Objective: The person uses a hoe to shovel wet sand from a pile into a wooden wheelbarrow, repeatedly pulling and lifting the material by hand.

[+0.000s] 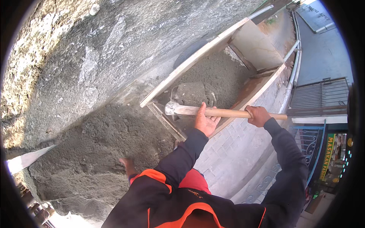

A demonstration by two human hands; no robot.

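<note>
A hoe (pixel 224 113) with a long wooden handle lies crosswise before me, its mortar-caked metal head (pixel 172 108) at the left end. My right hand (pixel 258 116) is closed round the handle near its right end. Close to the head, my left hand (pixel 206 122) supports the handle with the palm turned up and the fingers loosely about it. The head hangs over the near end of a wooden mixing trough (pixel 161 117) that holds grey wet mortar (pixel 224 72). Just beyond it, a rounded mortar-coated form (pixel 191 93) sits in the mix; its kind is unclear.
A rough cement wall (pixel 99 49) rises on the left. Grey mortar or sand (pixel 102 144) covers the ground at its foot, with my bare foot (pixel 127 165) on it. Paving (pixel 228 155) runs right of the trough, toward pipes (pixel 292 76) and a blue metal gate (pixel 310 148).
</note>
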